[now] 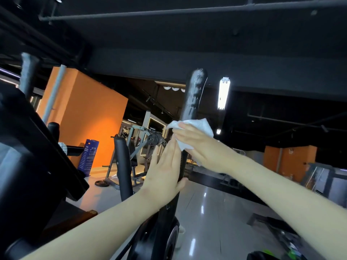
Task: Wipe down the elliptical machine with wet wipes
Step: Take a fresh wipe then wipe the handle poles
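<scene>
- The right hand is clasping the wet wipe around the elliptical's handlebar, mid-wipe.
- The left hand, fingers straight, is bracing the handlebar below.
- The next move is probably sliding the wipe downward, keeping pressure.

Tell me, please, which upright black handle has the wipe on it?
The tall handle, where the right hand holds the wipe; the shorter middle handle and far-left handle have none.

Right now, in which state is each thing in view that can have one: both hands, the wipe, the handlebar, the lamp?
handlebar: upright, pale streaks near its top.
wet wipe: crumpled, wrapped round the handlebar.
right hand: holds the wet wipe against the handlebar.
left hand: fingers straight, flat against the handlebar below the wet wipe.
ceiling lamp: lit.
</scene>
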